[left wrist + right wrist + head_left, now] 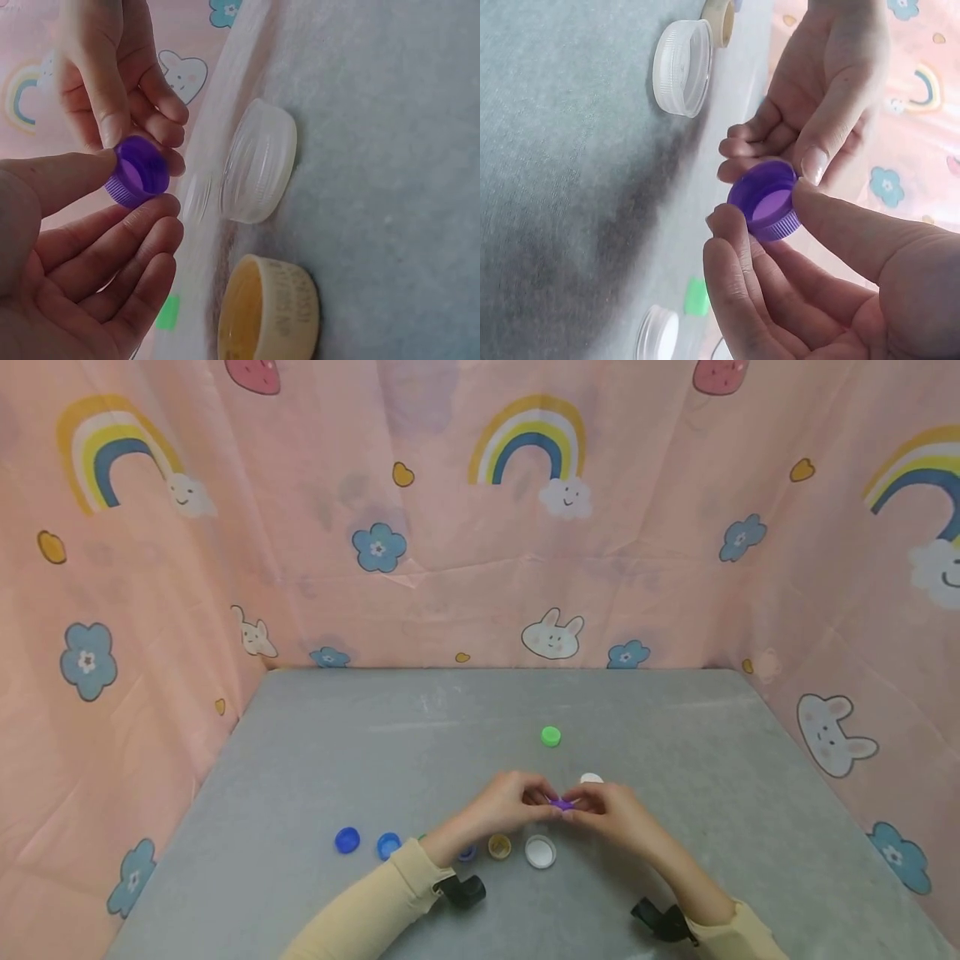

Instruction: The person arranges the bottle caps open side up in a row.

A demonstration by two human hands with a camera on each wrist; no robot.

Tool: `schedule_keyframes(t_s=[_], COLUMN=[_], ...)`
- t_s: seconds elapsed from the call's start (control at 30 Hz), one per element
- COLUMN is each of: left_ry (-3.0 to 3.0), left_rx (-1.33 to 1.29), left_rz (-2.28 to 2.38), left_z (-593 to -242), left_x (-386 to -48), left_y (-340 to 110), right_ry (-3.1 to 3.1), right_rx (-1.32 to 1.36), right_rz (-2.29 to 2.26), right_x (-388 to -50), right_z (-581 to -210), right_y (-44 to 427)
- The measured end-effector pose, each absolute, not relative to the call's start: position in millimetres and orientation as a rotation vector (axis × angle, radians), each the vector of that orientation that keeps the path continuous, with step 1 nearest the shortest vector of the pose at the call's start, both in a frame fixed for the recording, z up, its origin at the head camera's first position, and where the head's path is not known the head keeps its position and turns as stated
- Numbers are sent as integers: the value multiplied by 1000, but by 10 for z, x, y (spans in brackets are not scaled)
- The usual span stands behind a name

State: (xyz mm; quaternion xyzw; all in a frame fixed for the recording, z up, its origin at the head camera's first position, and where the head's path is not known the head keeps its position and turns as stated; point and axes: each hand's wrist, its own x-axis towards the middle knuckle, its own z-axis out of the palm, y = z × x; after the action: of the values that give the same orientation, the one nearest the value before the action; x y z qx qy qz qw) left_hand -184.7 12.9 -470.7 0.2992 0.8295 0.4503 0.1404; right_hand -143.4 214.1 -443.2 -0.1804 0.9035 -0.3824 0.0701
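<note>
A purple bottle cap (562, 805) is held up above the table between both hands. Thumb and fingertips of my left hand (516, 799) pinch it from one side. From the opposite side my right hand (617, 814) pinches the same cap, thumb on its rim. The cap's hollow inside and ribbed edge show in the right wrist view. Below the hands lie a translucent white lid (541, 852) and a tan cap (499, 847) with print on its side. Just beyond the right hand is a white cap (591, 777), partly hidden by it.
Farther back on the grey table (420, 760) sits a bright green cap (551, 737). To the left lie a dark blue cap (347, 840) and a lighter blue cap (388, 846). Another bluish cap (467, 853) is partly covered by the left forearm. A pink patterned curtain surrounds the table.
</note>
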Motion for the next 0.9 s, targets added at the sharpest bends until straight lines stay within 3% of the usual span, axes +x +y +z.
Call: schedule_keyframes(t_s=[0.9], left_ry=[2435], left_rx=[1062], left_rz=[1353], left_z=[-4745], left_x=[-1789], left_y=[208], right_ry=[2408], right_rx=[-289], right_rz=[-1373], right_x=[-1429], right_z=[-4487], right_y=[2255])
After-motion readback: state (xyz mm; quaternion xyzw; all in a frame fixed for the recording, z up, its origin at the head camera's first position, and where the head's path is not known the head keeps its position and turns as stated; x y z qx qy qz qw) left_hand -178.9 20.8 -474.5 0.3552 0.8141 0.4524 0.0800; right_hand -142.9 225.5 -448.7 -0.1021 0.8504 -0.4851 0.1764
